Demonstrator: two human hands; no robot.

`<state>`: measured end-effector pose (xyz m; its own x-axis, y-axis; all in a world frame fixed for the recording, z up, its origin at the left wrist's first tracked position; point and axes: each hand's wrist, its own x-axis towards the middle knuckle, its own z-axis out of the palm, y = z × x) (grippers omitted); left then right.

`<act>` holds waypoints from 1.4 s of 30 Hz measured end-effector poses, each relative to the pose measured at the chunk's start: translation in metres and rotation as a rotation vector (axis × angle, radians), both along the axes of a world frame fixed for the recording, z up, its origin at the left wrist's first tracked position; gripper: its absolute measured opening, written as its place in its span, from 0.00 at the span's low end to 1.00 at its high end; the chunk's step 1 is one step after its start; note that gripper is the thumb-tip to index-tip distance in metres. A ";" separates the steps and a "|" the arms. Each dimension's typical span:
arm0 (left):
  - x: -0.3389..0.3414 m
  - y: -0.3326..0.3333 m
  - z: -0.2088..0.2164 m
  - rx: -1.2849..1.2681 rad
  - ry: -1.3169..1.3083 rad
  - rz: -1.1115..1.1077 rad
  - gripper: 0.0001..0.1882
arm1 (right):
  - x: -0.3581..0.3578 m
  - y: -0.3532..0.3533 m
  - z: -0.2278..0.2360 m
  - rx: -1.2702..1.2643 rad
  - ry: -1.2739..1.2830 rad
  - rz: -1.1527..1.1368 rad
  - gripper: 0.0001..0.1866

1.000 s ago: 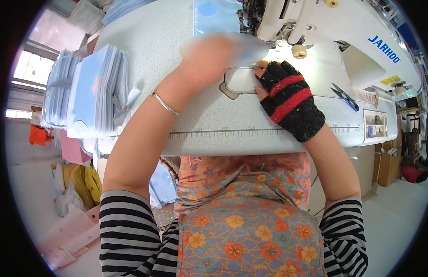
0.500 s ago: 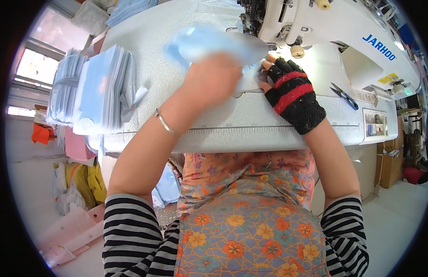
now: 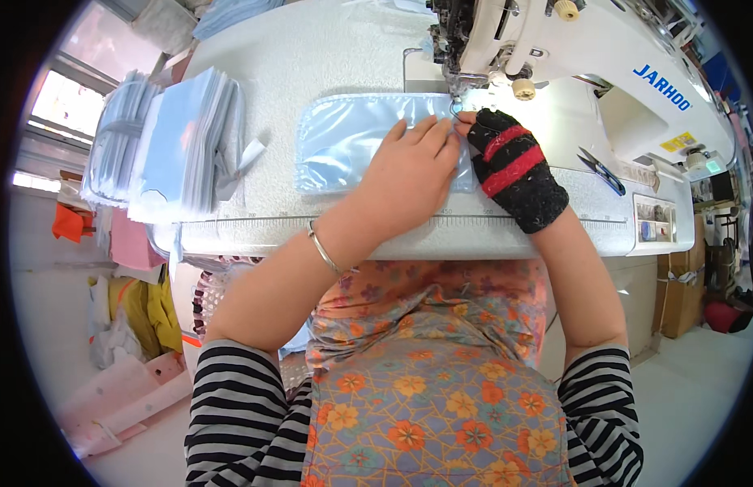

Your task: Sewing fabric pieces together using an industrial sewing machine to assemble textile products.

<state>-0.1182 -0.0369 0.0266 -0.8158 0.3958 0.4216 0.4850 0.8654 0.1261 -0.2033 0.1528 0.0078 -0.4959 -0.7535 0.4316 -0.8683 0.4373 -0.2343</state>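
A light blue, glossy rectangular pouch [image 3: 336,150] with a stitched-looking border lies flat on the sewing machine table, its upper right corner beside the needle area. On top of it rests my left hand [image 3: 413,166], bare, with a bracelet at the wrist and the fingers laid out flat. My right hand [image 3: 514,170] wears a black fingerless glove with red stripes. Its bent fingertips are closed at the pouch's right edge, just below the presser foot area of the white sewing machine [image 3: 583,61]. Part of that edge is hidden under my fingers.
Stacks of light blue pouches [image 3: 178,150] stand at the table's left. Thread snips [image 3: 602,171] lie to the right of my gloved hand, near a small inset tray [image 3: 656,219] with bobbins. A printed ruler strip [image 3: 279,220] runs along the front edge.
The pouch, blurred and lifted in my left hand before, now lies flat on the table. My left hand has come down onto it and moved right. My right hand stays near the needle.
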 end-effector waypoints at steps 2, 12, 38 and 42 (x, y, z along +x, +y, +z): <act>0.003 0.003 -0.001 0.048 0.013 0.024 0.16 | 0.002 0.000 -0.002 -0.032 0.033 -0.025 0.23; -0.010 -0.006 -0.003 0.075 0.020 0.005 0.16 | 0.006 0.000 0.002 -0.052 0.030 -0.032 0.18; -0.059 -0.068 0.007 0.030 0.073 0.317 0.11 | 0.002 -0.006 0.004 -0.092 0.040 -0.124 0.11; -0.044 -0.081 0.011 -0.037 0.092 0.304 0.09 | 0.005 -0.010 0.006 -0.104 0.050 -0.106 0.09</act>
<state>-0.1623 -0.1178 0.0371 -0.8583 0.1560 0.4888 0.2113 0.9756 0.0597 -0.1982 0.1425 0.0135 -0.5464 -0.6477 0.5310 -0.8301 0.5029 -0.2408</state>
